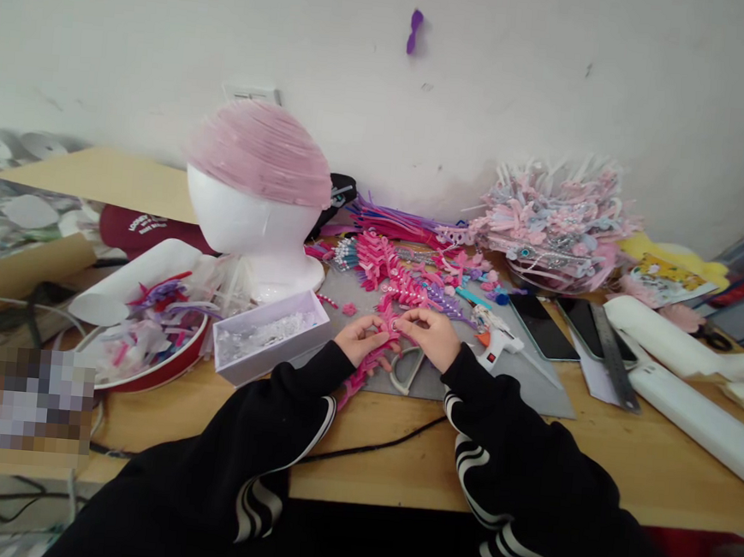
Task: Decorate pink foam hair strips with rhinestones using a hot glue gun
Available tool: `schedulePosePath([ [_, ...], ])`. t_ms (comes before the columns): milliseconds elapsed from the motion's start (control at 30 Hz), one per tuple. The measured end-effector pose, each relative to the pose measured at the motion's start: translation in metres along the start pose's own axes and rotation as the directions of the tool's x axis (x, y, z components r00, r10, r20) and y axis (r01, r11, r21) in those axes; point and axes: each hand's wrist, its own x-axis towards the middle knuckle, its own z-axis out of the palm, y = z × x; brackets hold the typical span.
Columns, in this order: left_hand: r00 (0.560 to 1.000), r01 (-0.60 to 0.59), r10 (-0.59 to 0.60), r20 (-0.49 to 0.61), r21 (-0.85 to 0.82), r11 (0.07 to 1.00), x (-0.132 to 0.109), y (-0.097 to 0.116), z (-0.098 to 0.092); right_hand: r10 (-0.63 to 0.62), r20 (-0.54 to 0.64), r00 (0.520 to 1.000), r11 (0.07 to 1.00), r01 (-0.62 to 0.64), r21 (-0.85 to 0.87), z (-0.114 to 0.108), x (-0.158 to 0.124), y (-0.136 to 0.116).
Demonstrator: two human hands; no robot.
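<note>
Both my hands meet over the grey mat (pixel 531 390) on a pink braided fuzzy strip that looks like chenille stem. My left hand (pixel 365 341) pinches the pink fuzzy strip (pixel 351 386), whose tail hangs down below the palm toward the sleeve. Opposite it, my right hand (pixel 432 336) has its fingertips pressed together at the strip's upper part; any small piece between them is too small to make out. Just under the right hand lies a pale D-shaped band (pixel 407 371). A white glue gun (pixel 500 349) with an orange tip rests to the right.
Pink and purple fuzzy pieces (pixel 403 281) are heaped behind my hands. Left stand a lilac box (pixel 272 338) of clear bits, a red-rimmed bowl (pixel 178 366) and a white foam head (pixel 253 226). Phones (pixel 541 328), a steel ruler (pixel 614 358) and white rolls (pixel 682 337) lie right.
</note>
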Motion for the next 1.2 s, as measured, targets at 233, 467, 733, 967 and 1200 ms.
schedulePosePath([
  [233, 1.0, -0.015, 0.015, -0.016, 0.018, 1.0, 0.0, -0.0003, 0.0004, -0.034, 0.029, 0.999, 0.999, 0.035, -0.031, 0.0021, -0.0022, -0.0014],
  [467, 0.997, -0.044, 0.045, -0.055, 0.026, 0.999, -0.0006, -0.0002, 0.0035, -0.209, -0.038, 0.977, 0.955, 0.196, -0.221, 0.0065, -0.004, 0.0002],
  [733, 0.993, -0.071, 0.076, -0.085, 0.063, 0.996, -0.0003, -0.0017, 0.0045, -0.242, -0.094, 0.966, 0.938, 0.208, -0.278, 0.009, -0.0031, 0.0039],
  [967, 0.988, -0.121, 0.112, -0.11, -0.083, 0.989, 0.0009, 0.0013, 0.0024, -0.085, -0.186, 0.979, 0.996, 0.078, -0.043, 0.008, -0.0038, 0.0019],
  [1200, 0.997, -0.049, 0.041, -0.059, -0.152, 0.987, 0.0012, -0.0005, 0.0044, -0.058, -0.127, 0.99, 0.998, 0.055, -0.021, 0.0091, -0.0058, 0.0035],
])
